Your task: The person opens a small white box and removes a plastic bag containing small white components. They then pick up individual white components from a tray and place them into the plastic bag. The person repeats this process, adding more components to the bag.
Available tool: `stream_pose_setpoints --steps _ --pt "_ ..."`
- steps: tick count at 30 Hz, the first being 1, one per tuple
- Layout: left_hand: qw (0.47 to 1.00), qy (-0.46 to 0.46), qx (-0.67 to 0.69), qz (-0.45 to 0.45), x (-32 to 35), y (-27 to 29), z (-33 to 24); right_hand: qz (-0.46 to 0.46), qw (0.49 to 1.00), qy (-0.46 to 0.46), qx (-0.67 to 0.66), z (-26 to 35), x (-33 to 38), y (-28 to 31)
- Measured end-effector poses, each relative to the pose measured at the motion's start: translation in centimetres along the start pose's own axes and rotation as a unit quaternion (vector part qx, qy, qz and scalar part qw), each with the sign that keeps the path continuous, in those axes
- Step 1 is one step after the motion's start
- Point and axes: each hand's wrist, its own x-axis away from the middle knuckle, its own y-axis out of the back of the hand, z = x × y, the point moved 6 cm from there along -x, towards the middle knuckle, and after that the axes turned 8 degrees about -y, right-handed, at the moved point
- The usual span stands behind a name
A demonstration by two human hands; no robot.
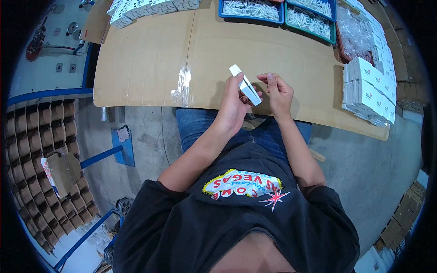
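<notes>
A small, narrow white box is gripped in my left hand, held at a slant just above the near part of the table. A dark gap runs along its side, so one flap or edge seems to be ajar. My right hand hovers just to the right of the box, apart from it. Its fingers are loosely bent, and I see nothing in them. The left fingertips are partly hidden behind the box.
Cardboard covers the table. Blue and green trays of small white pieces stand at the far side. White boxes are stacked at right and far left. Clear plastic bags fill a reddish tray. A cardboard divider rack stands left.
</notes>
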Motion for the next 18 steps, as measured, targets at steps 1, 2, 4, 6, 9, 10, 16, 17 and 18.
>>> stream_pose_setpoints --steps 1,2,4,6,9,10,16,17,18 --pt "1.000 0.000 -0.002 -0.002 0.0 -0.1 -0.1 -0.002 1.000 -0.005 0.007 0.0 0.0 0.0" --pt "1.000 0.000 -0.004 -0.004 0.1 -0.2 -0.2 -0.004 1.000 -0.011 0.014 0.0 0.1 0.1" --pt "1.000 -0.001 -0.009 -0.006 0.1 -0.2 -0.2 -0.007 1.000 -0.007 0.000 0.3 0.1 -0.1" --pt "1.000 -0.002 -0.015 -0.007 0.0 -0.1 -0.1 -0.007 1.000 -0.014 -0.013 0.5 0.1 -0.2" --pt "0.999 0.003 -0.033 -0.010 0.1 0.0 -0.2 -0.006 0.999 -0.032 -0.019 0.6 0.2 -0.3" --pt "0.999 0.005 -0.036 -0.013 0.1 0.1 -0.2 -0.006 0.999 -0.032 -0.012 0.6 0.1 -0.3" --pt "0.998 0.003 -0.053 -0.013 0.1 0.1 -0.3 -0.004 0.999 -0.047 -0.002 -0.2 0.0 0.0" --pt "0.998 0.000 -0.056 -0.013 0.0 0.1 -0.2 -0.002 0.999 -0.052 -0.005 -0.4 0.0 0.0" --pt "0.998 -0.003 -0.059 -0.012 0.0 0.1 -0.2 -0.002 0.999 -0.044 -0.007 -0.4 -0.1 0.0"
